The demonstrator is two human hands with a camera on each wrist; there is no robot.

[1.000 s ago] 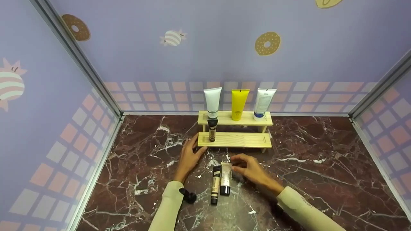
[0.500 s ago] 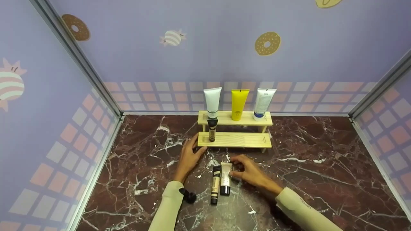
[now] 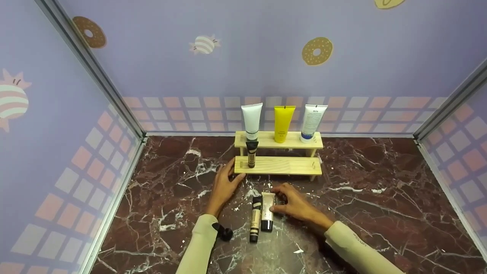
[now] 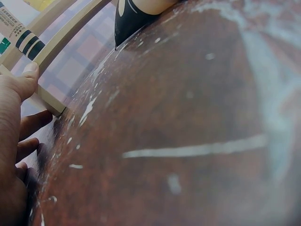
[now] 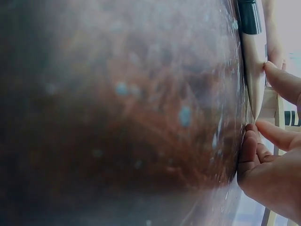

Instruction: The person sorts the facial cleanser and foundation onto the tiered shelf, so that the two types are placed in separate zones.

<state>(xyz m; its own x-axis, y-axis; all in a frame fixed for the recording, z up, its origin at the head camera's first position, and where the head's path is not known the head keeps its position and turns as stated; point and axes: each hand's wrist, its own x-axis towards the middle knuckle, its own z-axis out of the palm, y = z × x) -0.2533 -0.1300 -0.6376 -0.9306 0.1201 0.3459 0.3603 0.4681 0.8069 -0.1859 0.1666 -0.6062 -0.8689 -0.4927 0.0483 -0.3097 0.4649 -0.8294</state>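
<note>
My left hand (image 3: 223,187) rests against the left end of a two-step wooden stand (image 3: 283,166); in the left wrist view its thumb touches the plank edge and its other fingers (image 4: 35,123) reach beside the leg. A cream tube with a black cap (image 3: 267,209) lies on the tabletop. My right hand (image 3: 298,203) is at its right side, the thumb (image 5: 281,80) touching the tube body and the index finger at the flat crimped end. Left of it lies a slim black-and-beige tube (image 3: 255,222). A small dark tube (image 3: 251,156) stands upright on the lower step.
On the upper step stand a white tube (image 3: 252,120), a yellow tube (image 3: 282,123) and a white tube with a blue band (image 3: 312,123). Dark red marbled tabletop (image 3: 365,213) lies all around. Patterned purple walls (image 3: 258,61) enclose the back and sides.
My right hand has shifted slightly left, its thumb coming onto the cream tube. My left hand, the stand and the tubes have kept their places.
</note>
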